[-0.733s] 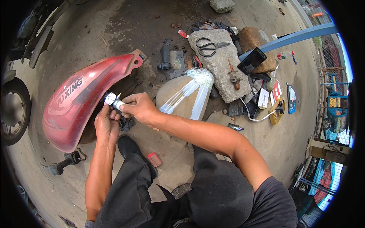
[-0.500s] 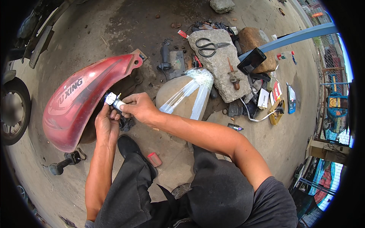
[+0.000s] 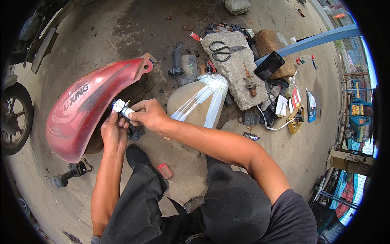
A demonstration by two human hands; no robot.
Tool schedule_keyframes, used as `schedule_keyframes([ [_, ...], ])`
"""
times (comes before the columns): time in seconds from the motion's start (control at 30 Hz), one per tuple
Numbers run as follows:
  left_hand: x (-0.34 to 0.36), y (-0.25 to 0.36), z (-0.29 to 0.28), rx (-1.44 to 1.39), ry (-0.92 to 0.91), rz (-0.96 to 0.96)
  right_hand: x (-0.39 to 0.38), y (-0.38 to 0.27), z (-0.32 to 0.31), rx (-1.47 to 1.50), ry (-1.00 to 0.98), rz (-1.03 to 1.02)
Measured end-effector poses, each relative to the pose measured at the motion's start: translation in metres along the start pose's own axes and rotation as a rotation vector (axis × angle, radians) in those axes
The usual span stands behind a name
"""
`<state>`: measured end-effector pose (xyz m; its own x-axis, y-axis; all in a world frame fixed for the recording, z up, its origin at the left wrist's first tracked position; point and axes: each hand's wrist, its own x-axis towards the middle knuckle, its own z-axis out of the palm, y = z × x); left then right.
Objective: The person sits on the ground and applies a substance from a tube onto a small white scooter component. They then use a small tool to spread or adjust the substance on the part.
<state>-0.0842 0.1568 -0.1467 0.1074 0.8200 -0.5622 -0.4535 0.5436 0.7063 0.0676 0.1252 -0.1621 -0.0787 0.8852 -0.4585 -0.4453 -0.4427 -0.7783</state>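
Observation:
A red motorcycle fuel tank (image 3: pixel 87 101) lies tilted on the ground to the left. Against its lower edge is a small fuel tap (image 3: pixel 119 106) with a silvery body, a brass-coloured nipple and a pale cylindrical end. My left hand (image 3: pixel 113 132) is closed on the tap from below, its fingertips around the body. From the right, my right hand (image 3: pixel 148 116) pinches the pale cylindrical end between thumb and fingers. The join between tap and tank is partly hidden, so I cannot tell how it is seated.
Right of my hands stands a rounded stone (image 3: pixel 183 101) wrapped with clear tape. Beyond it, a rough stone slab (image 3: pixel 239 69) carries scissors (image 3: pixel 225 49) and a rusty fitting. A phone (image 3: pixel 269 65) leans by a blue bar (image 3: pixel 313 39). A red cylinder (image 3: pixel 165 171) lies near my foot.

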Motion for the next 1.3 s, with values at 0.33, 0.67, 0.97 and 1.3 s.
schedule_keyframes([
  [0.33, 0.006, 0.003, -0.009, 0.039, 0.057, 0.01, 0.003, 0.007, 0.004, 0.006, 0.049, -0.036],
  [0.67, 0.006, 0.007, -0.003, -0.066, 0.073, -0.104, 0.003, 0.004, 0.0, -0.024, 0.009, -0.014],
  [0.97, 0.003, 0.011, -0.001, -0.136, 0.055, -0.155, 0.003, 0.003, 0.001, 0.008, 0.013, -0.001],
  [1.3, 0.008, 0.009, -0.008, -0.17, 0.012, -0.167, 0.004, 0.005, -0.001, -0.011, 0.001, -0.012],
])
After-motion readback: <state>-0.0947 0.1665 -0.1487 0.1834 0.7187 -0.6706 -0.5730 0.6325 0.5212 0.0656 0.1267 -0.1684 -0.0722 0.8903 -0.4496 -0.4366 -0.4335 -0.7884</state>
